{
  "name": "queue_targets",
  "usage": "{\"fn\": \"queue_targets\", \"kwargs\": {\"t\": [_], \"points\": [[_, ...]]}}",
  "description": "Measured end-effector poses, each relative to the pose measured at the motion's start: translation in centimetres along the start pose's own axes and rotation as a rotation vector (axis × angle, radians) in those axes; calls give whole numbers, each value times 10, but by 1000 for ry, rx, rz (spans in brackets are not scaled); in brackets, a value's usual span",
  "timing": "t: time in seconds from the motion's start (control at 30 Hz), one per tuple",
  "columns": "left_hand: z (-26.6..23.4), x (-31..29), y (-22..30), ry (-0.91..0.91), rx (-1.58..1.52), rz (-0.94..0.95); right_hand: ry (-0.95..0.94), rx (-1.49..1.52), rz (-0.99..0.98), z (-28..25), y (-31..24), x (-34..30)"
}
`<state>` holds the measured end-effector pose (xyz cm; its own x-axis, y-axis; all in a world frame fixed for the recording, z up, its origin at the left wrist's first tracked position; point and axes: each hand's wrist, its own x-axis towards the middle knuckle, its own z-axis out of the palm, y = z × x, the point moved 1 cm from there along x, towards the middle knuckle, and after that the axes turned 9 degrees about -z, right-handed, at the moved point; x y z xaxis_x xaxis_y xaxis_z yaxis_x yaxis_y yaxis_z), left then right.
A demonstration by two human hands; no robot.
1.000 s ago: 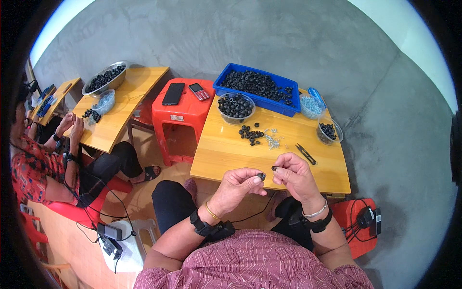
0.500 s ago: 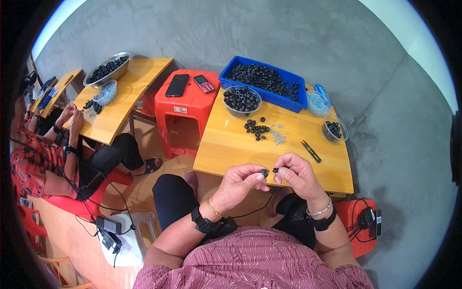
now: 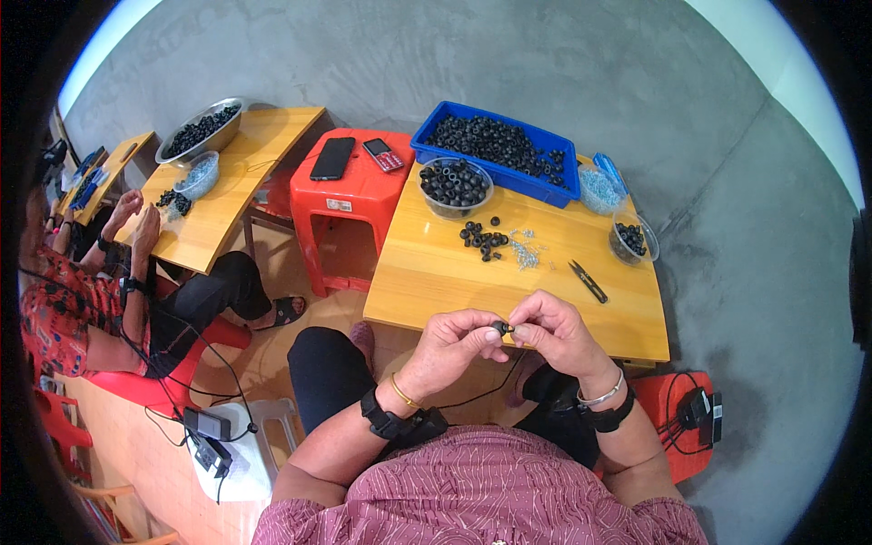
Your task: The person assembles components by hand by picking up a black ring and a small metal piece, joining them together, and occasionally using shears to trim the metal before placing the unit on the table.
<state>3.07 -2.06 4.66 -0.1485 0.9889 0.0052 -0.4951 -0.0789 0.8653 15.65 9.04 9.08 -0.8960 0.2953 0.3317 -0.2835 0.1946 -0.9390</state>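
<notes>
My left hand (image 3: 461, 343) pinches a small round black plastic part (image 3: 500, 327) between thumb and fingertips, just off the table's near edge. Pressed up against it are the fingertips of my right hand (image 3: 556, 334), closed on a smaller dark piece that is mostly hidden. A loose pile of black parts (image 3: 481, 239) lies on the wooden table (image 3: 427, 291) beyond my hands. Beside that pile are small clear pieces (image 3: 524, 254). Black thread snips (image 3: 589, 282) rest to their right.
A blue tray (image 3: 572, 193) and a clear bowl (image 3: 454, 214), both with black parts, stand at the back. Tubs of pale blue bits (image 3: 599, 193) and black parts (image 3: 633, 241) sit at right. A red stool (image 3: 313, 204) holds two phones. Another person (image 3: 64, 313) works at the left table.
My right hand has moved slightly left, bringing its small piece against the black part in my left hand. The person at the left has shifted their hands a little.
</notes>
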Motion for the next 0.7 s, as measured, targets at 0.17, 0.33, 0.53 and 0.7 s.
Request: {"fn": "queue_targets", "kwargs": {"t": [0.17,0.33,0.53,0.7], "points": [[-3,-1,1,-23,0,-31,-62,-265,-109,4,-8,2],[-4,-5,9,-78,95,-141,-137,-329,-158,3,-13,6],[-10,-3,1,-120,-30,-232,-226,-396,-200,0,-7,6],[-16,1,-7,-150,-180,-250,-176,-326,-130,0,1,3]]}}
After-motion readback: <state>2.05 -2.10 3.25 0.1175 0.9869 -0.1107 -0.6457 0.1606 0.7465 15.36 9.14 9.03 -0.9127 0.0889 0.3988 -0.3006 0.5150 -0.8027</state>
